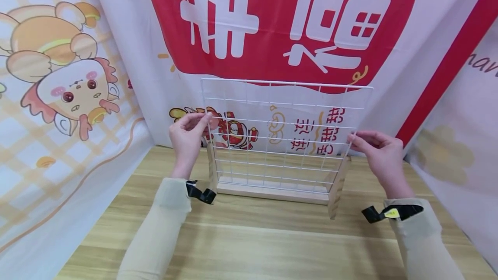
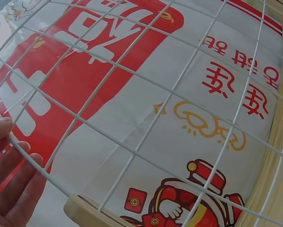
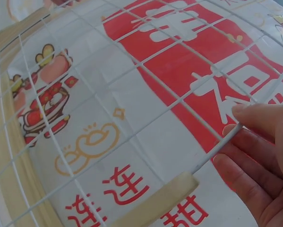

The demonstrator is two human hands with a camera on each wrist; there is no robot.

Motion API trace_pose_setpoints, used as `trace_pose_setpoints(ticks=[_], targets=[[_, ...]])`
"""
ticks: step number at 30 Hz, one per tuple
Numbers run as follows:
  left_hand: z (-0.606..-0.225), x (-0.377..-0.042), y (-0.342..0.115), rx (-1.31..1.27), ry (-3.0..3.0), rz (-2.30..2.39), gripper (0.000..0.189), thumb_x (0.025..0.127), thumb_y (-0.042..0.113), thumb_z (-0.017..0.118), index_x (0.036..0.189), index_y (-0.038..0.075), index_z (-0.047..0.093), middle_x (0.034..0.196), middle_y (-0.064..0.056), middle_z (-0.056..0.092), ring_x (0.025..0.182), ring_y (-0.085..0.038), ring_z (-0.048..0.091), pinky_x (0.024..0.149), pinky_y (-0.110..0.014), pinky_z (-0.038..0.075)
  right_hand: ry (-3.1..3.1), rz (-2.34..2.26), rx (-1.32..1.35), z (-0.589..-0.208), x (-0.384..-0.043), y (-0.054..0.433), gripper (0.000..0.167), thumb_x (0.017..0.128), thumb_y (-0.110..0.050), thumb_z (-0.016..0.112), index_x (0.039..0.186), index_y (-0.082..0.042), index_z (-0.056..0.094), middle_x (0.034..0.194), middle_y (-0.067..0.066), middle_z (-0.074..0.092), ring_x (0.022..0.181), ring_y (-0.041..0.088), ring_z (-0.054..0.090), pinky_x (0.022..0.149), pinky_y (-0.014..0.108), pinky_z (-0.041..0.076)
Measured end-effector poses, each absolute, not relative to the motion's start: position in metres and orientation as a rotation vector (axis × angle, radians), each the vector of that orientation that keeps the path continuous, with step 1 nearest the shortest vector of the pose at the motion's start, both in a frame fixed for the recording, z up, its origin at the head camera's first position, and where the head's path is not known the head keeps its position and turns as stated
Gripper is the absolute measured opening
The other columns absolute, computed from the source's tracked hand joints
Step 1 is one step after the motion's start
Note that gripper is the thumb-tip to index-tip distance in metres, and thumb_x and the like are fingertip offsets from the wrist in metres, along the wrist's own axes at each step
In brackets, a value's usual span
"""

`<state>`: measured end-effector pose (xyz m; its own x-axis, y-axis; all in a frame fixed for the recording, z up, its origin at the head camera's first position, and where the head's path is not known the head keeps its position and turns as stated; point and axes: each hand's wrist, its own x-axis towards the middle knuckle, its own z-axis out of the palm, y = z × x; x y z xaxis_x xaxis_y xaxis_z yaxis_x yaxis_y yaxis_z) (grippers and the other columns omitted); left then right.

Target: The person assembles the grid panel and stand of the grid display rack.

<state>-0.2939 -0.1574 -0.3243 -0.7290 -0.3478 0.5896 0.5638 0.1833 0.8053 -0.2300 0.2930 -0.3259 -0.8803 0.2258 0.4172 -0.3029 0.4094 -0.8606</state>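
Note:
A white wire grid panel [image 1: 288, 83] stands upright in a light wooden stand [image 1: 272, 193], its lower edge along the stand's crossbar. My left hand [image 1: 186, 139] pinches the panel's left edge wire between thumb and fingers, a little above the left wooden side piece [image 1: 212, 165]. At the opposite edge, my right hand [image 1: 381, 154] pinches the wire just over the right side piece [image 1: 337, 187]. Each wrist view shows the thumb on one side of the edge wire and fingers on the other, close to the rounded top of a side piece.
The stand sits on a wood-grain table [image 1: 264, 245], towards its back edge. Behind it hangs a white cloth with a red printed patch [image 1: 272, 12]. Printed cloths also hang at the left [image 1: 23, 150] and right [image 1: 463, 141].

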Motion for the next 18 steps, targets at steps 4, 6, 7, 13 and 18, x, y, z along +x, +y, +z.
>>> trace_pose_setpoints(ticks=[4, 6, 7, 13, 18], targets=[[-0.32, -0.292, -0.158, -0.19, -1.779, -1.603, 0.032, 0.086, 0.037, 0.084, 0.101, 0.009, 0.078, 0.095, -0.003, 0.076, 0.082, -0.017, 0.071, 0.072, -0.025, 0.06, -2.153, 1.525, 0.073, -0.317, -0.228, 0.29, 0.047, 0.092, -0.037, 0.076, 0.127, -0.005, 0.071, 0.109, 0.0, 0.075, 0.088, 0.012, 0.075, 0.082, 0.017, 0.056], [-0.317, -0.291, -0.159, -0.195, -1.782, -1.592, 0.032, 0.086, 0.036, 0.084, 0.102, 0.009, 0.078, 0.096, -0.004, 0.076, 0.084, -0.016, 0.071, 0.073, -0.023, 0.06, -2.14, 1.525, 0.072, -0.312, -0.227, 0.289, 0.046, 0.093, -0.038, 0.075, 0.127, -0.007, 0.072, 0.109, 0.0, 0.075, 0.088, 0.012, 0.075, 0.082, 0.018, 0.056], [-0.316, -0.291, -0.159, -0.199, -1.783, -1.587, 0.032, 0.086, 0.035, 0.085, 0.102, 0.008, 0.078, 0.096, -0.004, 0.076, 0.084, -0.016, 0.071, 0.073, -0.023, 0.059, -2.14, 1.521, 0.072, -0.31, -0.227, 0.289, 0.045, 0.093, -0.039, 0.074, 0.127, -0.008, 0.072, 0.109, 0.001, 0.075, 0.088, 0.012, 0.075, 0.082, 0.018, 0.056], [-0.313, -0.29, -0.158, -0.184, -1.798, -1.57, 0.031, 0.085, 0.031, 0.087, 0.101, 0.007, 0.078, 0.093, -0.005, 0.076, 0.082, -0.015, 0.07, 0.073, -0.022, 0.057, -2.189, 1.45, 0.056, -0.307, -0.227, 0.288, 0.043, 0.094, -0.041, 0.072, 0.126, -0.011, 0.073, 0.107, 0.001, 0.075, 0.088, 0.012, 0.074, 0.081, 0.016, 0.055], [-0.314, -0.291, -0.158, -0.164, -1.817, -1.565, 0.03, 0.085, 0.032, 0.086, 0.101, 0.008, 0.077, 0.093, -0.004, 0.075, 0.082, -0.016, 0.068, 0.071, -0.023, 0.055, -2.194, 1.407, 0.068, -0.308, -0.229, 0.288, 0.044, 0.093, -0.042, 0.073, 0.124, -0.01, 0.073, 0.106, 0.002, 0.074, 0.087, 0.014, 0.074, 0.079, 0.018, 0.056]])
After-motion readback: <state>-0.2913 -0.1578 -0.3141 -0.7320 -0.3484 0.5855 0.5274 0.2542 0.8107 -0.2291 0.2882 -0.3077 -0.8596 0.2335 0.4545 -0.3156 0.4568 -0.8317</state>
